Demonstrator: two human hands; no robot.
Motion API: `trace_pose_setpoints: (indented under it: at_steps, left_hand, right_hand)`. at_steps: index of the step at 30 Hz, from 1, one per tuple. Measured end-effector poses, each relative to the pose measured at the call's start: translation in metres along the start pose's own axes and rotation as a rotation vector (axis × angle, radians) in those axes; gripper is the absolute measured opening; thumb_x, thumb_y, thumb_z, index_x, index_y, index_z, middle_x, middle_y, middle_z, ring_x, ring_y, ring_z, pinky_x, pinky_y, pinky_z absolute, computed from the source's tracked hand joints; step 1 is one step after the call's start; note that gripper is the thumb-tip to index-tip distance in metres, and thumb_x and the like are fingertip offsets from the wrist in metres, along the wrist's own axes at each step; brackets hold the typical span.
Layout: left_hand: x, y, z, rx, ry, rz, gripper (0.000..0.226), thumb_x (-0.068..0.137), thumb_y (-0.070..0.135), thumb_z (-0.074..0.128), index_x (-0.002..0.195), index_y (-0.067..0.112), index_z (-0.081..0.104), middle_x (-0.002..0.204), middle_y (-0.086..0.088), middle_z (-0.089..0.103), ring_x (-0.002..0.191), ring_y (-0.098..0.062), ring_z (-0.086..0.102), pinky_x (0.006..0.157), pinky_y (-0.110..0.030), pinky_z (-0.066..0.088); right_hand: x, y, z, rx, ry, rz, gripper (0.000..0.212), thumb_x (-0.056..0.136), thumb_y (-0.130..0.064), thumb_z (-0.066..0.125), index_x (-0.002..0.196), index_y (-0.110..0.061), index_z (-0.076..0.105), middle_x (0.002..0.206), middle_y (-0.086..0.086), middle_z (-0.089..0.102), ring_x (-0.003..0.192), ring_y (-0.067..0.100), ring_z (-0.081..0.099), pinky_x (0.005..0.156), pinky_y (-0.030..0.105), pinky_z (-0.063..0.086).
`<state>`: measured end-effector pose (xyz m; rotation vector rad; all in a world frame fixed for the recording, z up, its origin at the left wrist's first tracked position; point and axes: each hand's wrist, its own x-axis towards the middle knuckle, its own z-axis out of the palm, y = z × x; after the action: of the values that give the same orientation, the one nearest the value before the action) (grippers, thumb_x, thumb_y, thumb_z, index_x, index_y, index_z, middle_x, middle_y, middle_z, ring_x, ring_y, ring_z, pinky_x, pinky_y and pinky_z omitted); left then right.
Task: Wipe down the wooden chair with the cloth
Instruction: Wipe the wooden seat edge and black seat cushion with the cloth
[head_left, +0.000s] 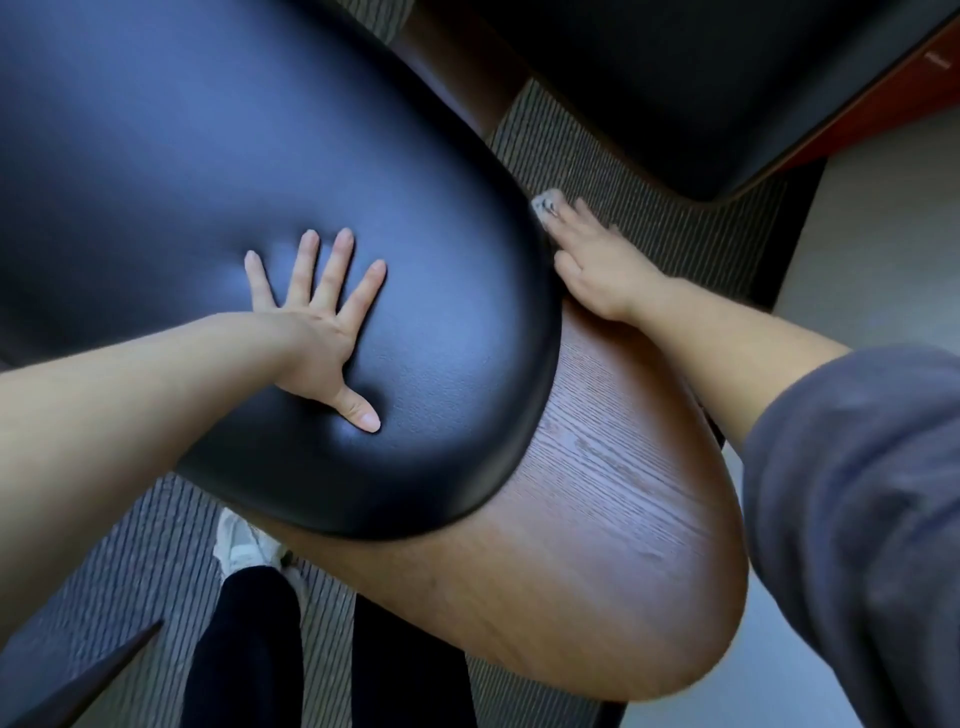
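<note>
**One hand flat on the padding, the other at the chair's wooden edge with the cloth**

The wooden chair (597, 519) fills the middle of the view, seen from above. Its brown, grained wooden shell curves out to the lower right. A thick black cushion (208, 156) lies against the shell and covers most of the upper left.

The left hand (322, 332) lies flat on the cushion with its fingers straight and spread and the thumb out to the side. It grasps nothing, and the padding dimples a little under the thumb and fingertips.

The right hand (602, 270) reaches in from the right, its arm coming out of a grey sleeve (857, 493). It rests where the wood meets the rounded edge of the cushion. Its fingers point away from the camera and look fairly straight.

A small pale grey bit of the cloth (546, 205) shows at the fingertips, right against the cushion's edge. The rest of the cloth is hidden under the hand. The thumb side is behind the cushion, so I cannot tell whether the hand pinches the cloth or only presses on it.

Below the chair lies striped carpet (649, 171). A white shoe (241, 540) and a black trouser leg (244, 649) stand on it at the bottom. A second chair (701, 78), with dark padding and a reddish wooden rim, sits at the top right.
</note>
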<state>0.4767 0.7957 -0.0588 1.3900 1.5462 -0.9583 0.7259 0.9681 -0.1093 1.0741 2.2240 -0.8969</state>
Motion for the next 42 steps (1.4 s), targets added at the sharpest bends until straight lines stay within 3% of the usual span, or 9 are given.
trace_pose_setpoints:
  at_steps: [7,15,23,29,33,39,42]
  left_hand:
    - [-0.014,-0.003,0.004,-0.010,0.088,0.036,0.150,0.049,0.093,0.058,0.140,0.026,-0.042,0.149,-0.008,-0.047,0.140,-0.036,-0.037,0.110,-0.071,-0.006]
    - [-0.048,-0.032,0.050,-0.076,0.219,0.108,0.118,0.073,0.083,0.050,0.152,0.032,-0.019,0.159,0.000,-0.031,0.147,-0.028,-0.024,0.116,-0.065,0.001]
    - [-0.075,-0.080,0.099,0.054,0.296,0.138,0.099,0.088,0.072,0.041,0.153,0.027,-0.018,0.160,-0.007,-0.026,0.149,-0.030,-0.019,0.119,-0.057,0.004]
    - [-0.083,-0.088,0.111,0.021,0.309,0.148,0.099,0.090,0.064,0.048,0.154,0.024,-0.015,0.161,-0.008,-0.025,0.149,-0.029,-0.018,0.119,-0.056,0.004]
    - [-0.082,-0.094,0.121,0.012,0.339,0.155,0.100,0.090,0.060,0.053,0.155,0.024,-0.013,0.161,-0.007,-0.024,0.149,-0.028,-0.017,0.119,-0.058,0.005]
    - [-0.081,-0.092,0.123,-0.009,0.354,0.167,0.099,0.090,0.049,0.057,0.155,0.024,-0.014,0.161,-0.006,-0.024,0.149,-0.028,-0.018,0.118,-0.059,0.003]
    - [-0.083,-0.100,0.119,-0.003,0.359,0.193,0.091,0.092,0.038,0.055,0.155,0.026,-0.010,0.163,-0.002,-0.019,0.150,-0.023,-0.013,0.119,-0.057,0.007]
  right_hand:
    - [-0.086,-0.015,0.024,-0.260,0.003,0.051,0.056,0.102,-0.034,0.030,0.156,-0.025,0.016,0.165,-0.007,0.003,0.151,0.019,-0.006,0.117,0.059,-0.007]
    - [-0.174,-0.065,0.068,-0.328,-0.004,0.123,0.059,0.101,-0.038,0.031,0.156,-0.023,0.017,0.164,-0.006,0.007,0.152,0.019,-0.002,0.117,0.054,-0.010]
    - [-0.230,-0.142,0.126,-0.352,0.044,0.231,0.081,0.081,-0.049,0.004,0.155,-0.023,0.022,0.163,-0.004,0.016,0.152,0.021,0.005,0.117,0.054,-0.008]
    - [-0.253,-0.193,0.165,-0.365,0.068,0.130,0.062,0.095,-0.037,0.034,0.155,-0.022,0.023,0.162,-0.001,0.020,0.151,0.024,0.010,0.118,0.057,-0.002]
    - [-0.249,-0.222,0.183,-0.360,0.052,0.048,0.063,0.097,-0.034,0.040,0.155,-0.020,0.022,0.163,-0.001,0.013,0.152,0.023,0.005,0.117,0.054,-0.007]
    - [-0.223,-0.260,0.210,-0.354,0.103,-0.070,0.065,0.085,-0.035,0.028,0.143,-0.014,0.048,0.155,0.003,0.037,0.145,0.028,0.031,0.115,0.062,0.020]
    - [-0.206,-0.277,0.219,-0.364,0.131,-0.097,0.065,0.085,-0.035,0.027,0.144,-0.014,0.047,0.156,0.002,0.036,0.145,0.027,0.032,0.115,0.061,0.022]
